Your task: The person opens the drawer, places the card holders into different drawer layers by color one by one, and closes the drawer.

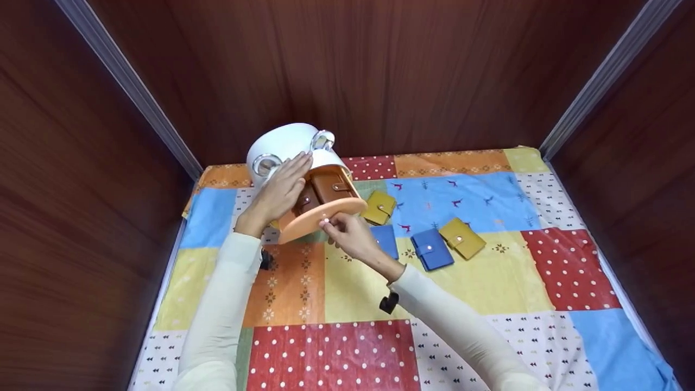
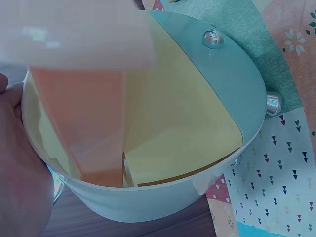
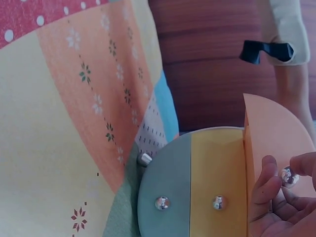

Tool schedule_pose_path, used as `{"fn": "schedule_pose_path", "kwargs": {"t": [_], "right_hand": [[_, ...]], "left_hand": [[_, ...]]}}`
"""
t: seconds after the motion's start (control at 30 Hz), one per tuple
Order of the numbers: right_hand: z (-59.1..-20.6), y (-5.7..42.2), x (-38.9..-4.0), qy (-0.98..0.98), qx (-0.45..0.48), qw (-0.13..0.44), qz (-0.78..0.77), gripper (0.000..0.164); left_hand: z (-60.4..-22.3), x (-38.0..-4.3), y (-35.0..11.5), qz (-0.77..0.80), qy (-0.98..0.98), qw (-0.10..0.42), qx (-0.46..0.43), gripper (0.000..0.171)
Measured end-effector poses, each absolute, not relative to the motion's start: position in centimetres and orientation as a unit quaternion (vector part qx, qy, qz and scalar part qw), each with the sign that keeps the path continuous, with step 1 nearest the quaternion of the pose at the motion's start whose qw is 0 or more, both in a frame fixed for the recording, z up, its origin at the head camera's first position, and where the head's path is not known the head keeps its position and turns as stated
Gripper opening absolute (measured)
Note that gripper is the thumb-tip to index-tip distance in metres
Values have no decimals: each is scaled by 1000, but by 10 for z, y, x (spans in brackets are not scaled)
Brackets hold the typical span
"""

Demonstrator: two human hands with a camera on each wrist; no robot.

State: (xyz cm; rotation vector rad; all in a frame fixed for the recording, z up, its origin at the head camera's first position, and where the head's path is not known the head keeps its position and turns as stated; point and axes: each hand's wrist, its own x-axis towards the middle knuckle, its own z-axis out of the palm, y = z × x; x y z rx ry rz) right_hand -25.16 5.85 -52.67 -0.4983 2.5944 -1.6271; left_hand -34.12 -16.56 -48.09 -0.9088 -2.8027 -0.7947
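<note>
Orange drawer (image 1: 315, 218) juts out, knob (image 3: 289, 176) between the right fingers (image 3: 303, 164).

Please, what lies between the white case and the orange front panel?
Two brown wallets are between the white case and the orange front panel, as the head view shows.

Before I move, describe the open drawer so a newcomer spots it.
Find the white round cabinet toward the back left of the patchwork cloth. The orange drawer has its knob pinched by the right hand. Unlike the yellow front and green front beside it, it stands pulled out.
</note>
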Motion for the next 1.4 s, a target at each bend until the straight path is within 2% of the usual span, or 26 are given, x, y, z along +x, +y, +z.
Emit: {"fn": "schedule_pose_path", "kwargs": {"t": [0.23, 0.67, 1.4], "right_hand": [[-522, 53, -265, 830, -156, 11, -536, 33], [-518, 43, -286, 842, -136, 10, -522, 29], [-509, 29, -321, 848, -144, 30, -510, 38]], "left_hand": [[-479, -342, -167, -262, -916, 46, -301, 55], [-478, -344, -167, -261, -916, 41, -301, 55], [-475, -342, -167, -270, -914, 32, -300, 53]]}}
